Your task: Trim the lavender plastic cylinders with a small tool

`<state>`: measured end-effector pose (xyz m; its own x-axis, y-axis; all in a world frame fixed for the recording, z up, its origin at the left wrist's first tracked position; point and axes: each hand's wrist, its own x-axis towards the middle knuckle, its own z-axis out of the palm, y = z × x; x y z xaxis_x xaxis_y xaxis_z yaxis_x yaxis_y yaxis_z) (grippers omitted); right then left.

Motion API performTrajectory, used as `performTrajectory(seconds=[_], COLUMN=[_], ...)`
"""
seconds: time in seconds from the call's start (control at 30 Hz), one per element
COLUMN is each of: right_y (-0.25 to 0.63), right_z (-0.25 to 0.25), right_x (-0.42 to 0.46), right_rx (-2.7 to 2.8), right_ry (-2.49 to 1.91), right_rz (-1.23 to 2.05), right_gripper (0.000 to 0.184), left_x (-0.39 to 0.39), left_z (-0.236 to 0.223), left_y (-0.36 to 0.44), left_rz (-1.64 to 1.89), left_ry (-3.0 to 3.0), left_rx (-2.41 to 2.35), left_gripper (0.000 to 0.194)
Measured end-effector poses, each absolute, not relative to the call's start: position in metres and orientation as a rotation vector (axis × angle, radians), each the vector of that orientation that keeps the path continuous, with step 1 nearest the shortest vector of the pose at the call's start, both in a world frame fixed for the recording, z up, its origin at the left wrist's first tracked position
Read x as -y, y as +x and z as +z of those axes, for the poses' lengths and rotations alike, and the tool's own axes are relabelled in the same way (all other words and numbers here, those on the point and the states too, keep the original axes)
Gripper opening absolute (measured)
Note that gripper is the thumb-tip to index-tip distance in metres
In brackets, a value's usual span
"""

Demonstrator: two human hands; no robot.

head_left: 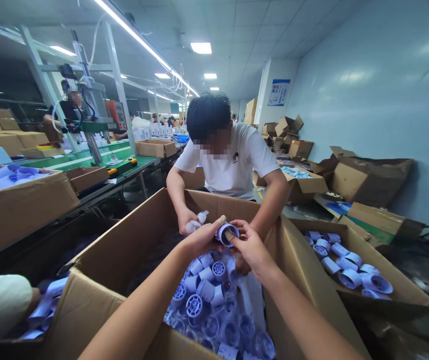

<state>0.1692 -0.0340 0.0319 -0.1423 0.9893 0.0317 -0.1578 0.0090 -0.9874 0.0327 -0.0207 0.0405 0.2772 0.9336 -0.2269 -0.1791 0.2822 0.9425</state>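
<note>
Above the big cardboard box, my left hand [205, 237] is closed around the side of a white plastic cylinder [221, 231] whose open end faces me. My right hand [251, 246] grips the same cylinder by its rim, with a digit reaching into the opening. Something brownish shows inside it; I cannot tell whether it is a finger covering or a separate piece. Below lie many similar white cylinders [205, 290], some with spoked ends [194, 305], among clear plastic cups [230, 331].
A co-worker in a white T-shirt [229, 172] reaches into the box [124, 250] from across, a crumpled clear bag [196, 222] at one hand. Boxes of white parts stand right [398, 295] and left [19, 200]. A white sleeve [0, 305] shows at lower left. A green workbench [120, 150] runs behind.
</note>
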Motion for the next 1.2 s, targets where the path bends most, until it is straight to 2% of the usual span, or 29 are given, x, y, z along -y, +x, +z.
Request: performTrajectory(seconds=[0.17, 0.33, 0.43, 0.57, 0.67, 0.8, 0.93, 1.1, 1.2], right_y=[0.164, 0.168, 0.174, 0.178, 0.175, 0.167, 0.160, 0.152, 0.154], right_z=[0.027, 0.021, 0.018, 0.021, 0.025, 0.021, 0.015, 0.014, 0.017], right_x=[0.038, 0.025, 0.013, 0.011, 0.016, 0.016, 0.014, 0.020, 0.021], right_rx=[1.099, 1.133, 1.284, 1.511, 1.556, 1.401, 1.217, 1.097, 1.074], right_ry=[-1.055, -1.034, -1.103, -1.170, -1.204, -1.130, -1.078, -1.079, -1.080], right_rz=[1.418, 1.395, 1.293, 0.989, 0.862, 1.001, 1.115, 1.122, 1.129], right_gripper=[0.058, 0.057, 0.050, 0.032, 0.031, 0.031, 0.031, 0.044, 0.040], left_x=[0.023, 0.023, 0.023, 0.021, 0.020, 0.022, 0.023, 0.025, 0.027], left_z=[0.034, 0.031, 0.032, 0.030, 0.029, 0.029, 0.026, 0.023, 0.026], left_y=[0.039, 0.043, 0.045, 0.044, 0.043, 0.046, 0.050, 0.051, 0.051], left_rz=[0.965, 1.017, 1.026, 1.024, 1.066, 1.148, 1.163, 1.199, 1.214], left_ry=[1.010, 0.969, 0.972, 1.011, 1.036, 0.998, 1.015, 0.977, 1.007], left_rx=[-0.990, -1.025, -1.091, -1.148, -1.130, -1.104, -1.072, -1.037, -1.074], left_gripper=[0.039, 0.033, 0.032, 0.036, 0.036, 0.030, 0.035, 0.042, 0.040])
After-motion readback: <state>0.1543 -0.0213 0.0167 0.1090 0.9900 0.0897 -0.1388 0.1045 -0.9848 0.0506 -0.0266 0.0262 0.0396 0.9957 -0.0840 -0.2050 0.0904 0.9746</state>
